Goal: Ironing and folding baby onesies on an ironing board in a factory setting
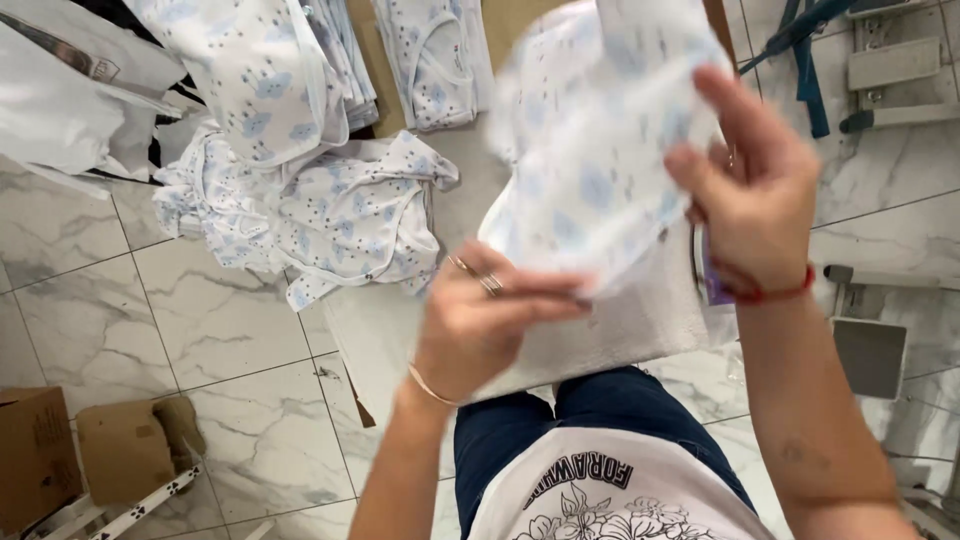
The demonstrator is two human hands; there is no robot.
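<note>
Head view: folded garment, white with blue clouds, held up above lap, blurred.
Left hand: fingers pinched shut on lower edge.
Right hand: fingers closed over upper right corner, thumb behind cloth.
Risk: slack middle may sag, fold may open; light pinch may slip, dropping cloth to floor.
Nearby: more garments heaped on floor.

Two hands show, the left hand at lower centre and the right hand at upper right, and together they grip one blurred white garment with blue print. One loose heap of matching printed garments lies left of centre, with two stacks of them at the top edge, one at upper left and one at top centre. Two brown cardboard pieces sit at lower left, and each wrist carries one band: a thin bracelet and a red cord.
</note>
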